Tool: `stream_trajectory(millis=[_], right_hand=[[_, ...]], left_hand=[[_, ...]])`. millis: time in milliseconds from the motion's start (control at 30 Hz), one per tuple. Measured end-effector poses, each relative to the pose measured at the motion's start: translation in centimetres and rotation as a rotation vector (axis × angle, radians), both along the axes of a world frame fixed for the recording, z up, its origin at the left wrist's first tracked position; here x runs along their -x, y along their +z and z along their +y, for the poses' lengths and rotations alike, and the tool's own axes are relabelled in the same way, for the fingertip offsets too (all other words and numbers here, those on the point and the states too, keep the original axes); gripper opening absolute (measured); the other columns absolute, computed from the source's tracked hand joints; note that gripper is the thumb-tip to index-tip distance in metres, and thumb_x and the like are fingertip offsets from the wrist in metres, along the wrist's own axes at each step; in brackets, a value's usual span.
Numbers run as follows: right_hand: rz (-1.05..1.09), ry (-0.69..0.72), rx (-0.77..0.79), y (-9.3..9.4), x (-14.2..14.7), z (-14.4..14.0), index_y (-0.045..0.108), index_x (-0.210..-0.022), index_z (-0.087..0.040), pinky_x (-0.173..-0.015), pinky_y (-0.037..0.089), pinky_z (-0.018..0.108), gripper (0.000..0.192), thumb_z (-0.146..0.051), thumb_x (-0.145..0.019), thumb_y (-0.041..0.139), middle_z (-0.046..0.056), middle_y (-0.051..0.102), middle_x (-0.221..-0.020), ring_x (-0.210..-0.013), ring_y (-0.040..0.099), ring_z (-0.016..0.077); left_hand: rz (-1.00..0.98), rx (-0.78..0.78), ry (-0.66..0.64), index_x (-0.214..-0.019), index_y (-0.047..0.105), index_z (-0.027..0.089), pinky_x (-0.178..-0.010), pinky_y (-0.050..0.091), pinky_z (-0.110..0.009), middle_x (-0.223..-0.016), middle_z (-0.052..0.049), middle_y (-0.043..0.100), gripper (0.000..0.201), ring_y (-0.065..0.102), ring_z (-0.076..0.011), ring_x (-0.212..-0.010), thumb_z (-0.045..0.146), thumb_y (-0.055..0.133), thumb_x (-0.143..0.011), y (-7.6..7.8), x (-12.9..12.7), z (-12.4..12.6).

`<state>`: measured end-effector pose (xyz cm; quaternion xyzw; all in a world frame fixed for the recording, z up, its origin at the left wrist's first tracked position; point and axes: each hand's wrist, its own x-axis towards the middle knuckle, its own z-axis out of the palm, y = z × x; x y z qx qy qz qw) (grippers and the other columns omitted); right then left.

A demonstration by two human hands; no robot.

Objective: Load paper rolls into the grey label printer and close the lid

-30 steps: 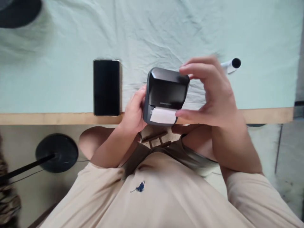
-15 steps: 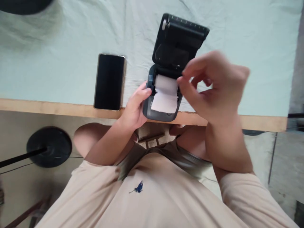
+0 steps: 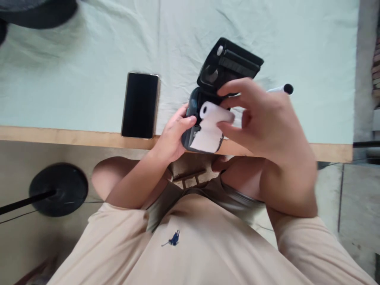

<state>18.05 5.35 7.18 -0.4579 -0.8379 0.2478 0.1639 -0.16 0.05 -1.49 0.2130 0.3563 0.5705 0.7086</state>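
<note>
The paper roll (image 3: 216, 112) has tilted up, pinched by the half-curled right hand (image 3: 252, 113); the left hand (image 3: 173, 136), curled, grips the printer (image 3: 209, 77) at eight o'clock.

Looked like an informal home workspace, couldn't confirm: wrinkled pale green cloth (image 3: 97, 87) covered a wood-edged table (image 3: 74, 137), floor (image 3: 360, 194) looked like concrete, person wore shorts (image 3: 239, 194).

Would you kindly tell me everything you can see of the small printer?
The printer looks black and dark grey, plastic-like, with rounded corners. Its lid stands open, a small white part inside. The left hand grips its left side. The right hand holds a tilted white paper roll at its open body, the loose end over its front.
</note>
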Motion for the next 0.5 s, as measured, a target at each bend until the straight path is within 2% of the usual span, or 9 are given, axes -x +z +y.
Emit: stream_trajectory(millis=[67, 133, 200, 333, 400, 500], right_hand=[[0.294, -0.099, 0.121, 0.4, -1.3, -0.3, 0.058, -0.128, -0.032, -0.049, 0.040, 0.026, 0.052, -0.025, -0.077, 0.066, -0.001, 0.074, -0.101, -0.052, 0.046, 0.0075], [0.608, -0.224, 0.269, -0.5, -2.5, 0.2, 0.058, -0.124, -0.034, -0.042, 0.034, 0.024, 0.045, -0.030, -0.079, 0.061, -0.001, 0.070, -0.095, -0.054, 0.049, 0.0096], [0.731, -0.281, 0.349, -2.3, -3.2, 1.2, 0.059, -0.114, -0.031, -0.043, 0.041, 0.026, 0.035, -0.040, -0.080, 0.060, 0.000, 0.065, -0.087, -0.057, 0.054, 0.0125], [0.657, -0.270, 0.274, -6.3, -3.5, 2.4, 0.058, -0.114, -0.028, -0.053, 0.052, 0.029, 0.035, -0.042, -0.083, 0.068, 0.002, 0.063, -0.092, -0.064, 0.058, 0.0127], [0.508, -0.215, 0.114, -7.1, -3.6, 2.4, 0.061, -0.115, -0.027, -0.061, 0.057, 0.031, 0.032, -0.038, -0.086, 0.069, 0.006, 0.064, -0.104, -0.077, 0.063, 0.0156], [0.302, -0.138, -0.135, -7.3, -4.0, 2.1, 0.063, -0.122, -0.029, -0.079, 0.061, 0.037, 0.033, -0.034, -0.089, 0.068, 0.009, 0.065, -0.119, -0.106, 0.066, 0.0227]], left_hand=[[-0.040, 0.019, 0.022, -0.110, 0.065, 0.017, -0.065, 0.057, -0.023, -0.087, -0.001, 0.075, 0.031, 0.073, -0.0157, -0.074, 0.034, 0.074, -0.085, 0.2, 0.2, 0.1], [-0.079, 0.032, 0.054, -0.102, 0.067, 0.017, -0.063, 0.056, -0.022, -0.084, 0.000, 0.074, 0.023, 0.072, -0.0143, -0.071, 0.032, 0.071, -0.086, 0.4, 0.3, 0.2], [-0.104, 0.043, 0.070, -0.097, 0.067, 0.016, -0.064, 0.057, -0.022, -0.080, 0.000, 0.073, 0.017, 0.071, -0.0141, -0.070, 0.031, 0.067, -0.087, 0.5, 0.4, 0.3], [-0.110, 0.051, 0.071, -0.094, 0.067, 0.016, -0.077, 0.062, -0.028, -0.071, -0.001, 0.068, 0.014, 0.076, -0.0204, -0.083, 0.028, 0.061, -0.089, 0.6, 0.5, 0.5], [-0.110, 0.048, 0.073, -0.093, 0.067, 0.016, -0.083, 0.062, -0.032, -0.073, -0.002, 0.069, 0.014, 0.077, -0.0233, -0.090, 0.027, 0.061, -0.088, 0.5, 0.4, 0.5], [-0.110, 0.042, 0.074, -0.092, 0.067, 0.015, -0.087, 0.062, -0.034, -0.074, -0.002, 0.069, 0.014, 0.077, -0.0238, -0.091, 0.028, 0.063, -0.087, 0.6, 0.4, 0.6]])
